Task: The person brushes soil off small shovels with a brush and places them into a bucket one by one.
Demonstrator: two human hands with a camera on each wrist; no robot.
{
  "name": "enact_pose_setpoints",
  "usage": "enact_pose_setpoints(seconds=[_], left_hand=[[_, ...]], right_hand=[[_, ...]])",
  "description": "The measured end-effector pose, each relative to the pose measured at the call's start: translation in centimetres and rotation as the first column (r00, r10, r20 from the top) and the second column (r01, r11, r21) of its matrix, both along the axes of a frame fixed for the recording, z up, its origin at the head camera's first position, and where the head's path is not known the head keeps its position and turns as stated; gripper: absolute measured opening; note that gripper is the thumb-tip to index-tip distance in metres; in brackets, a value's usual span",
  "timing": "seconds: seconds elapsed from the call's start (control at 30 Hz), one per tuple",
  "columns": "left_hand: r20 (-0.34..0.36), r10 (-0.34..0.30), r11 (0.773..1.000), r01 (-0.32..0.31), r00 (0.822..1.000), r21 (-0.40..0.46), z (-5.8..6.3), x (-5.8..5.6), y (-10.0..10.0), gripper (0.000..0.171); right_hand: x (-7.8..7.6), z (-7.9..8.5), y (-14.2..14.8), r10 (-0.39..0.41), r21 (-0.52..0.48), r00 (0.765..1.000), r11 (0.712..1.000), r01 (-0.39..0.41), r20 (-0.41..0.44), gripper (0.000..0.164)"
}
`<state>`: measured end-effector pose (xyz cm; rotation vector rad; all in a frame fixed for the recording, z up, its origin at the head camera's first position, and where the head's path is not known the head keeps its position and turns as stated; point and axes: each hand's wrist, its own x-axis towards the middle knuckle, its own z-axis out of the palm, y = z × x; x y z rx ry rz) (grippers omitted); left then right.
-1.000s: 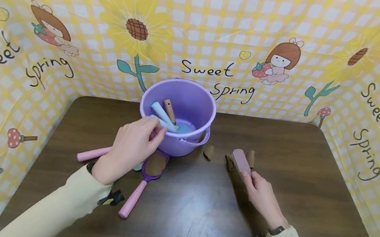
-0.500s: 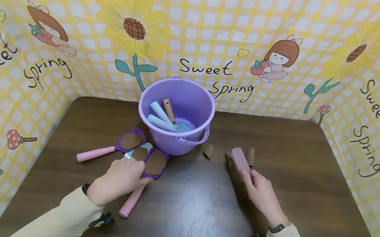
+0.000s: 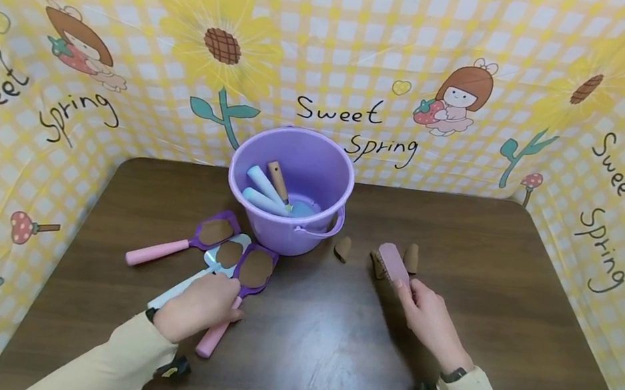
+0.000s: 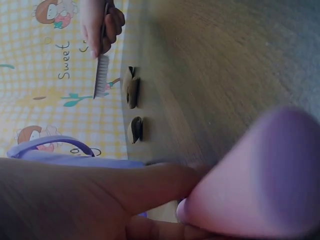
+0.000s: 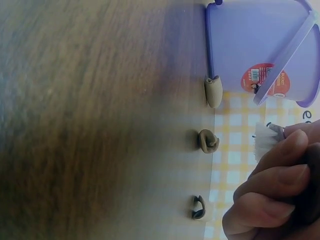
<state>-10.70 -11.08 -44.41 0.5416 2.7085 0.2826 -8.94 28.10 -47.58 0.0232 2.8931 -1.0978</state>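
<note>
Purple-headed shovel with a pink cylindrical handle (image 3: 213, 338) lies on the dark wooden table (image 3: 337, 354), the left hand (image 3: 202, 303) gripping that handle; holding firm with the head level would likely steady it. Its long axis slants from near left to far right, head toward the round purple plastic bucket (image 3: 285, 235). The right hand (image 3: 434, 322) holds a pink flat-backed brush (image 3: 393, 262).

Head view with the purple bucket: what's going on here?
A person's left hand grips the cylindrical handle of a purple-and-pink shovel, beside a light-blue shovel and another purple-and-pink one. Their right hand holds a flat pink brush with pale bristles above the dark wood table, near three curled brown pieces. The round purple bucket behind has two light-blue handles and a brown one inside.
</note>
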Motion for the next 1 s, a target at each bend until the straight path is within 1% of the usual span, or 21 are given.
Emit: enact_pose_setpoints(seconds=[0.17,0.27,0.33,0.47,0.6,0.73,0.83,0.9,1.0], left_hand=[[-0.074,-0.011,0.998,0.016,0.997,0.057,0.0,0.2,0.0,0.036],[-0.123,-0.039,0.996,0.048,0.992,0.077,0.0,0.4,-0.1,0.035],[-0.160,-0.059,0.995,0.072,0.985,0.074,0.0,0.6,-0.2,0.035],[-0.205,-0.086,0.994,0.099,0.975,0.053,0.0,1.1,-0.2,0.036],[-0.224,-0.095,0.992,0.111,0.970,0.060,0.1,1.5,0.2,0.040],[-0.203,-0.087,0.990,0.107,0.975,0.089,0.0,1.6,0.8,0.042],[-0.197,-0.083,0.988,0.106,0.977,0.111,0.0,1.6,1.4,0.043],[-0.224,-0.088,0.984,0.119,0.971,0.129,0.1,1.6,1.8,0.043],[-0.282,-0.102,0.975,0.151,0.954,0.160,0.1,1.6,2.4,0.041]], right_hand=[[0.0,-0.1,-0.1,-0.002,0.003,1.000,1.000,0.002,-0.003,0.035],[0.0,-0.1,-0.1,0.004,0.003,1.000,1.000,-0.004,-0.006,0.037],[0.0,-0.1,-0.2,0.008,0.005,1.000,1.000,-0.008,-0.007,0.038],[0.0,-0.2,-0.2,0.011,0.010,1.000,1.000,-0.011,0.005,0.038],[0.0,-0.2,-0.2,0.014,0.019,1.000,1.000,-0.014,-0.002,0.038],[0.0,-0.2,-0.4,0.017,0.021,1.000,1.000,-0.016,-0.024,0.038],[0.1,-0.1,-0.5,0.021,0.011,1.000,1.000,-0.021,-0.014,0.037],[0.1,-0.1,-0.6,0.021,0.006,1.000,1.000,-0.021,-0.002,0.037],[0.1,0.0,-0.8,0.021,-0.007,1.000,1.000,-0.021,0.019,0.036]])
